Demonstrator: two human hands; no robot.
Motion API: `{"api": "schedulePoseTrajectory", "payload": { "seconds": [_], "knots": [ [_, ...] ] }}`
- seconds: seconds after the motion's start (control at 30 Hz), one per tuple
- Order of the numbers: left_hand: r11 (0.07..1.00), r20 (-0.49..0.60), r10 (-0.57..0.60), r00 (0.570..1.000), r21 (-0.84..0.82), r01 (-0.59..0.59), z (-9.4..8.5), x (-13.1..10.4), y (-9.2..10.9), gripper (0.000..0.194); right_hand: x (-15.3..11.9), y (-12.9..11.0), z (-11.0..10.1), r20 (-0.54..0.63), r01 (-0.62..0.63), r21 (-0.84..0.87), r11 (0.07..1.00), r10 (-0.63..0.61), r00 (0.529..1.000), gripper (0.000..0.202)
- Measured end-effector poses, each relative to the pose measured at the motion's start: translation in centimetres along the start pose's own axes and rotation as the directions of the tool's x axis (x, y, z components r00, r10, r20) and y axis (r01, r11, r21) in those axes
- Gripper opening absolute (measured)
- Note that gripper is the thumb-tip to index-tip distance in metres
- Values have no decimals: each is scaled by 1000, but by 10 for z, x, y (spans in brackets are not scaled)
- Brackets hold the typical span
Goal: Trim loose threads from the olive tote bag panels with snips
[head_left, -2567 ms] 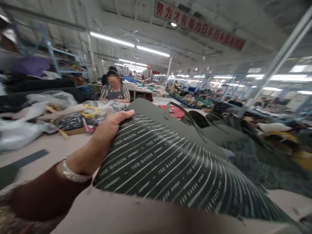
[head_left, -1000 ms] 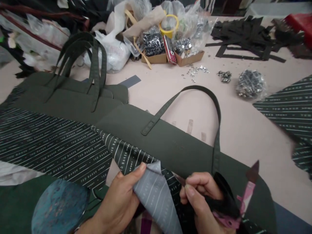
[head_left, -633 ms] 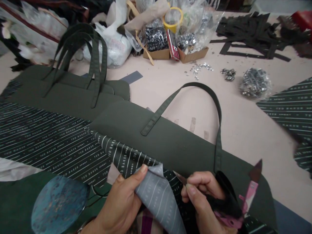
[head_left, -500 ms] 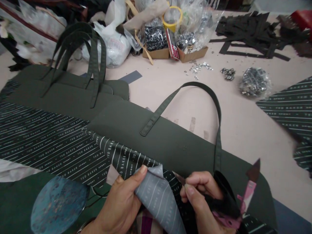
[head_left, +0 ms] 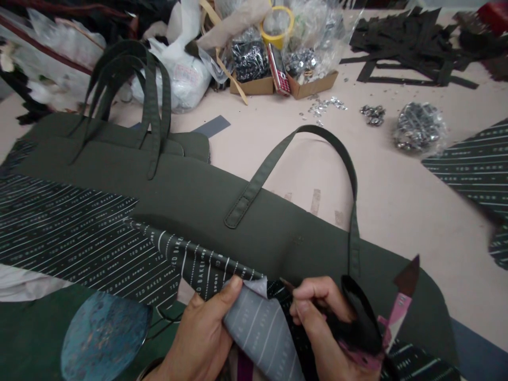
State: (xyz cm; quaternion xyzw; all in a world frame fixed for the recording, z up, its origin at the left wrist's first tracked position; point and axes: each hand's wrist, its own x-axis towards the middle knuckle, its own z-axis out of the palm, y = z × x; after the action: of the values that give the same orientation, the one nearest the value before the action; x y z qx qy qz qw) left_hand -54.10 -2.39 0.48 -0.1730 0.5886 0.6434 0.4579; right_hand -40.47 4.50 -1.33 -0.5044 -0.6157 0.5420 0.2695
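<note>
My left hand (head_left: 206, 330) is closed on the folded lining fabric (head_left: 262, 328), whose grey underside with pale lettering faces up. Beside it, my right hand (head_left: 323, 317) pinches a small pointed metal tool (head_left: 286, 286) near the edge of the dark patterned lining. Black-handled scissors (head_left: 363, 317) also lie within my right hand, and a pink cutter (head_left: 397, 320) with a brown pointed tip sticks up beside them. Under and beyond my hands is a dark green bag panel (head_left: 278, 238) with one looped strap (head_left: 254, 193).
More dark green panels (head_left: 119, 164) with upright handles lie at left over striped lining (head_left: 79, 233). Across the table (head_left: 384, 196) are a phone (head_left: 279, 71), yellow tape (head_left: 277, 41), metal pieces (head_left: 419, 127) in plastic and dark strips (head_left: 400, 47). A round blue seat (head_left: 105, 338) stands below left.
The right hand and its tool have shifted slightly left beside the lining edge. The left hand keeps its hold, and the camera view has moved a little.
</note>
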Motion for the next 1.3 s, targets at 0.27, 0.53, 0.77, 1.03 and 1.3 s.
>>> {"api": "schedulePoseTrajectory", "payload": {
  "seconds": [0.27, 0.53, 0.77, 1.03, 1.3],
  "knots": [
    [1000, -35, 8, 999, -15, -9, 1, 2, 2, 56, -2, 7, -4, -24, 25, 257, 966, -20, 1000, 16],
    [998, 5, -12, 1000, -58, 13, -6, 6, 0, 58, -1, 14, -6, -20, 23, 340, 940, -17, 1000, 15],
    [998, 4, -30, 1000, -62, 31, -3, 4, 2, 62, -3, 13, -5, -26, 58, 255, 965, -53, 998, 14],
    [998, -2, -8, 1000, -61, 8, 2, -1, 2, 60, -3, 9, -6, 5, 72, 130, 989, -74, 997, 14],
    [998, 2, 4, 1000, -66, -4, 2, 0, 1, 52, 3, 17, -6, -7, 100, -109, 989, -102, 995, 16]
  ]
}}
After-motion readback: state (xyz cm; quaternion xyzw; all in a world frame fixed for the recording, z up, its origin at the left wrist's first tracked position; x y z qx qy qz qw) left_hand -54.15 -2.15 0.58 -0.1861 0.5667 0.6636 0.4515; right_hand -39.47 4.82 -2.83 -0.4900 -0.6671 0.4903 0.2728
